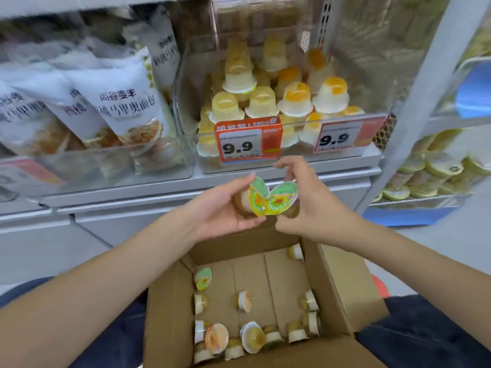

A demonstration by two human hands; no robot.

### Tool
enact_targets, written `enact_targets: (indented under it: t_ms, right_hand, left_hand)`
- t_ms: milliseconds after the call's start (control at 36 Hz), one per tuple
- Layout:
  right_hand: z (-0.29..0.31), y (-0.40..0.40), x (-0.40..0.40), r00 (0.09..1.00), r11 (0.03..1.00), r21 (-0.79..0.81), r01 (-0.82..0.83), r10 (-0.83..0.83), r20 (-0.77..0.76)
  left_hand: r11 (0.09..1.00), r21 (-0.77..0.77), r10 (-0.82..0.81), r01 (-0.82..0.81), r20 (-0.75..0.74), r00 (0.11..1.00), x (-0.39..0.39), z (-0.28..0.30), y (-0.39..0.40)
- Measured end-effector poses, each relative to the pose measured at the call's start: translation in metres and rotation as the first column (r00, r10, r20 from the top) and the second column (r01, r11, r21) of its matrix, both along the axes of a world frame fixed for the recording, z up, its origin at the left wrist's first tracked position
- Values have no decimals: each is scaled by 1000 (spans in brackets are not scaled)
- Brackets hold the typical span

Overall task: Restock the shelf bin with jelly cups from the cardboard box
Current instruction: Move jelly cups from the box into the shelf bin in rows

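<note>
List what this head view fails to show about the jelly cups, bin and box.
- Held jelly cups: bodies hidden by left hand and right hand.
- Price tags: small print blurred.
- Shelf bin: lower cups covered by tags.
- Cardboard box: near side cut off by the frame edge.

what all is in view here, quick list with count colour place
held cups: two, green-and-yellow lids, between the hands
box: one, brown, on the lap
box cups: about fifteen, pale with yellow or green, mostly along the box edges
bin: one, clear, on the shelf
bin cups: many, yellow and orange, piled upside down
price tags: two, red-and-white, on bin front
bags: several, white, left bin
left hand: holds one cup
right hand: holds the other
</note>
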State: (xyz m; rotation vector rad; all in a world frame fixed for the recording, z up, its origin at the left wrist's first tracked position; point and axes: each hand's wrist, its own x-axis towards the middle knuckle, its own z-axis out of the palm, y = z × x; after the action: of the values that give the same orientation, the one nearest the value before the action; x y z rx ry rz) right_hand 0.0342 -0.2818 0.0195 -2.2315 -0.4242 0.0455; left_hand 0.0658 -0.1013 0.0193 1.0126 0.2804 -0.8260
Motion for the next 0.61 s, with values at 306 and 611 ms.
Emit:
enact_targets:
  t_ms: [306,611]
  right_hand:
    - [49,-8,13,997,996,59,-59,56,55]
    - [57,-18,23,995,969,234,-80,90,-34]
  left_hand:
    - [962,-271,7,39,167,986,1,32,-14]
    - [978,-211,63,-9,250,966,4,51,-27]
